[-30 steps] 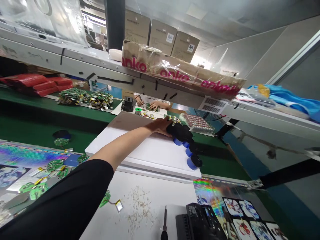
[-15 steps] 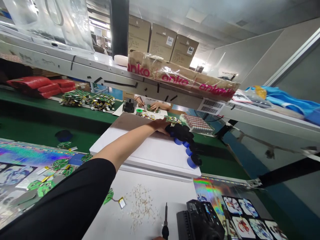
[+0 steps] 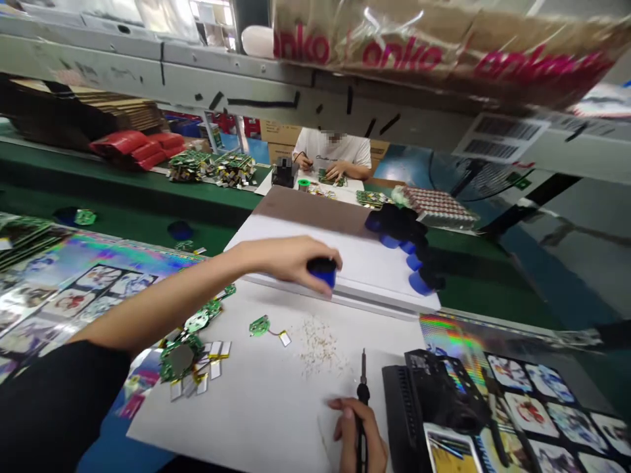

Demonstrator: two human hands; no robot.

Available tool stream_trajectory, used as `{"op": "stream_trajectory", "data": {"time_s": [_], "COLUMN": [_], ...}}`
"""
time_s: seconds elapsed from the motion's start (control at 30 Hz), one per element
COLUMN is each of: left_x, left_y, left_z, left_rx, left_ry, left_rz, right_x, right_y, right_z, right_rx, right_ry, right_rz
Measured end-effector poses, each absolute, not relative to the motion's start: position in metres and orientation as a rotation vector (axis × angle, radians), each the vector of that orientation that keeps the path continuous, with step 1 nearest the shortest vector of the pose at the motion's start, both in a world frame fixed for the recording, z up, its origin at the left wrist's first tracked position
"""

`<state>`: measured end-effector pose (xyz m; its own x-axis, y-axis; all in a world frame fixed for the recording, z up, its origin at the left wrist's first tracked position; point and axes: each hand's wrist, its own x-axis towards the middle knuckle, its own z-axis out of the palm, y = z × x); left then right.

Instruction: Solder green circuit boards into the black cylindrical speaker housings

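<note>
Head view: left hand [image 3: 290, 261] curled over blue-black cylinder [image 3: 323, 272], blue end down, axis near upright; right hand [image 3: 355, 430] closed around soldering iron [image 3: 363, 389], tip pointing away.

Black sleeve [image 3: 49, 410] on the left arm [image 3: 162, 295]. Blue-and-black round piece [image 3: 323, 272] in the left hand [image 3: 288, 259], matched by a cluster of blue-and-black round pieces [image 3: 407, 246] on a white board [image 3: 315, 246] with a brown far end. Black soldering iron [image 3: 363, 394] in the right hand [image 3: 355, 433]. Bright green circuit boards [image 3: 259, 325] with silver and gold tabs on a white counter [image 3: 236, 414]. Rainbow holographic sheets [image 3: 453, 341] patterned with rows of colourful printed panels. Dark green mat [image 3: 123, 213] farther off. Red pouches [image 3: 131, 148] in the distance. Brown cardboard wrapping [image 3: 394, 46] under clear plastic, with repeating pink "anko" lettering. Black-and-white barcode label [image 3: 503, 135].
</note>
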<state>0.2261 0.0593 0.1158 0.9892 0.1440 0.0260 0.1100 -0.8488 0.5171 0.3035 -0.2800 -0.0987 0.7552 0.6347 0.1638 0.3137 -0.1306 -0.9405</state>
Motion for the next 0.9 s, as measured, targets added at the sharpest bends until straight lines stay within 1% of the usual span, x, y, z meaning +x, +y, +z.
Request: {"op": "stream_trajectory", "data": {"time_s": [0.07, 0.17, 0.27, 0.37, 0.5, 0.6, 0.73, 0.9], "left_x": [0.185, 0.14, 0.114, 0.099, 0.089, 0.086, 0.086, 0.09], "left_y": [0.028, 0.008, 0.014, 0.024, 0.017, 0.004, -0.007, -0.005], "left_z": [0.094, 0.046, 0.0, -0.028, -0.032, -0.027, -0.026, -0.027], "left_rx": [2.541, 2.655, 2.812, 2.887, 2.896, 2.885, 2.871, 2.88], "left_ry": [0.167, 0.382, 0.628, 0.747, 0.802, 0.703, 0.635, 0.596], "left_rz": [-0.079, -0.174, -0.121, -0.016, 0.128, 0.209, 0.129, 0.086], "right_x": [0.308, 0.315, 0.32, 0.321, 0.318, 0.316, 0.315, 0.316], "right_y": [-0.28, -0.281, -0.282, -0.282, -0.282, -0.283, -0.284, -0.288], "right_z": [-0.099, -0.101, -0.102, -0.1, -0.096, -0.095, -0.095, -0.097], "right_rx": [-1.705, -1.669, -1.654, -1.66, -1.669, -1.67, -1.689, -1.681], "right_ry": [-0.755, -0.83, -0.944, -0.966, -0.966, -0.976, -1.018, -1.015], "right_rz": [0.349, 0.354, 0.356, 0.345, 0.337, 0.31, 0.294, 0.357]}}
